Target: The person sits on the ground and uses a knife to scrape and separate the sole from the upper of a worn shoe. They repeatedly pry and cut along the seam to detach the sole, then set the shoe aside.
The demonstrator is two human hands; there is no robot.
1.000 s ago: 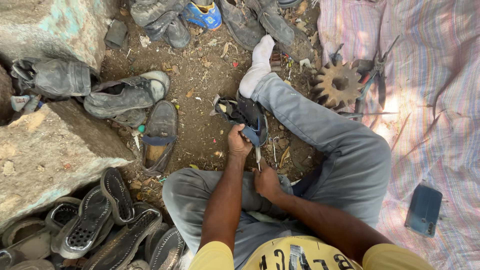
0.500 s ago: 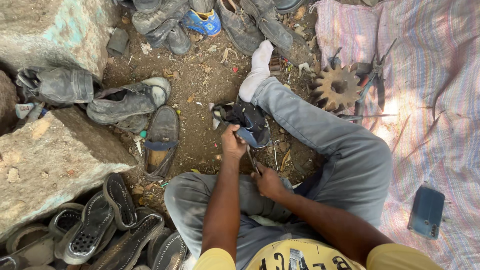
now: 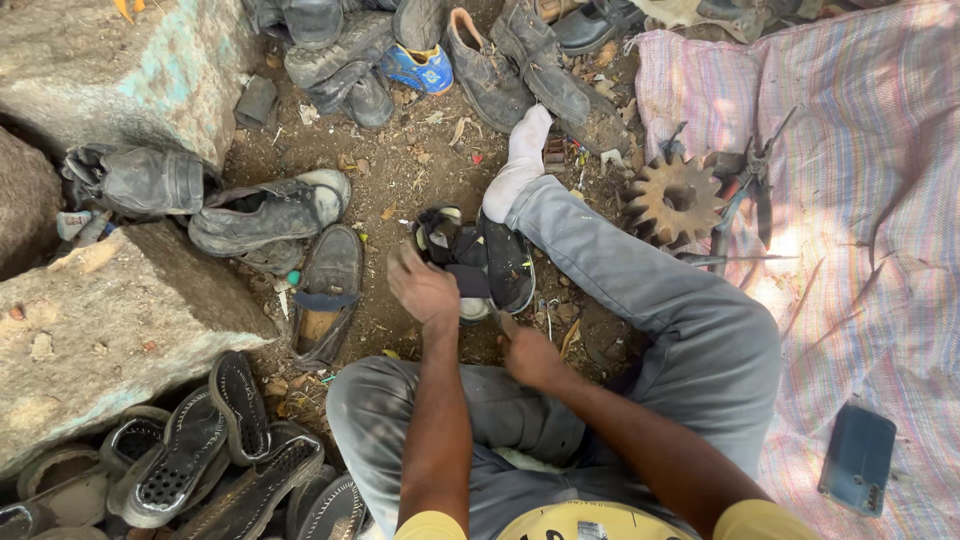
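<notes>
A black sandal (image 3: 478, 262) lies on the dirt next to my outstretched leg in grey trousers (image 3: 640, 290) and its white sock (image 3: 520, 165). My left hand (image 3: 424, 290) is blurred at the sandal's near left edge with its fingers curled; I cannot tell whether it grips anything. My right hand (image 3: 530, 356) is closed in a fist just below the sandal, and a thin dark tool tip (image 3: 499, 322) sticks out of it.
Worn shoes (image 3: 270, 212) and a brown shoe (image 3: 325, 290) lie to the left between stone blocks (image 3: 110, 330). Sandal soles (image 3: 200, 460) pile up at bottom left. On a striped cloth (image 3: 880, 250) to the right lie a rusty toothed wheel (image 3: 675, 200), pliers (image 3: 745, 175) and a phone (image 3: 857, 458).
My left hand has drawn back from the top of the sandal toward my body. My right hand has dropped slightly lower.
</notes>
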